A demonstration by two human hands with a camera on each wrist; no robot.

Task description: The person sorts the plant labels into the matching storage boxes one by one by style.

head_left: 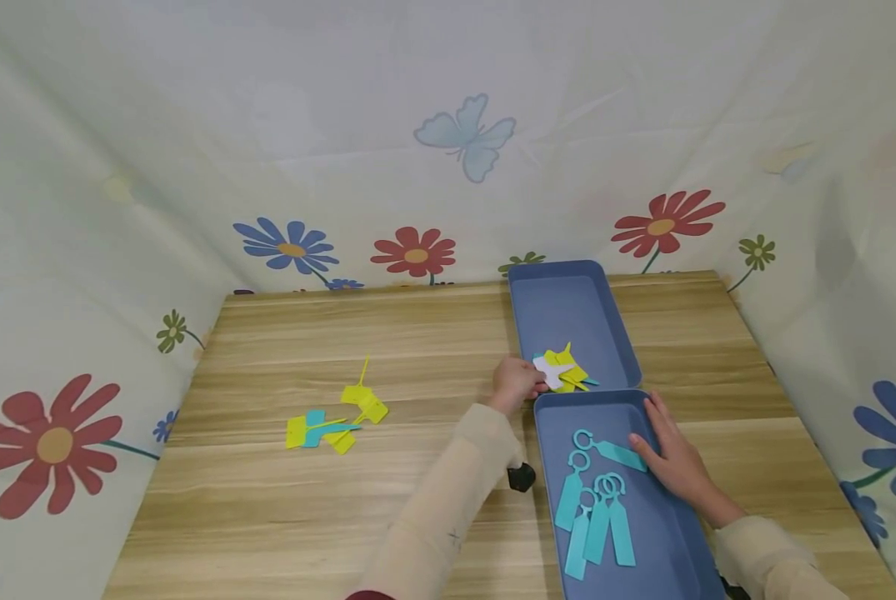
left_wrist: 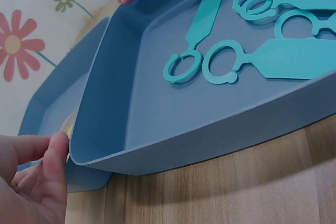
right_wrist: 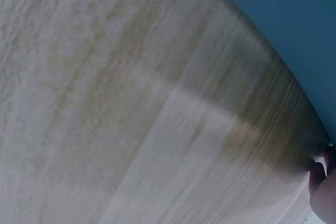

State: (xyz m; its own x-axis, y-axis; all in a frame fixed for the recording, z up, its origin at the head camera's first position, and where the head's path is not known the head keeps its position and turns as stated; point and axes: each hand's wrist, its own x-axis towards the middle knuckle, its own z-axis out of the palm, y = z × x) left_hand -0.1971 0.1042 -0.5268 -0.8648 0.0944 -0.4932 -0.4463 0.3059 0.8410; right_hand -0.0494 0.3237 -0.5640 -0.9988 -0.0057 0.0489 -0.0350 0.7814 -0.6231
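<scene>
My left hand (head_left: pixel 518 384) is at the near left corner of the far blue tray (head_left: pixel 558 270), its thumb and finger pinching the edge of a white tag (head_left: pixel 549 372). That tag lies over yellow tags (head_left: pixel 570 358) and a bit of teal. In the left wrist view the left hand (left_wrist: pixel 39 169) is beside the corner where both trays meet. Gripping the near blue tray (head_left: pixel 665 533) at its far right corner, my right hand (head_left: pixel 676 457) has its thumb inside the rim. Several teal ring-topped tags (head_left: pixel 620 455) lie in that tray.
On the left of the wooden table (head_left: pixel 267 508) lies a loose group of yellow tags (head_left: pixel 372 406) and teal tags (head_left: pixel 314 429). A small black object (head_left: pixel 521 477) is under my left sleeve. A flower-printed curtain (head_left: pixel 342 167) surrounds the table.
</scene>
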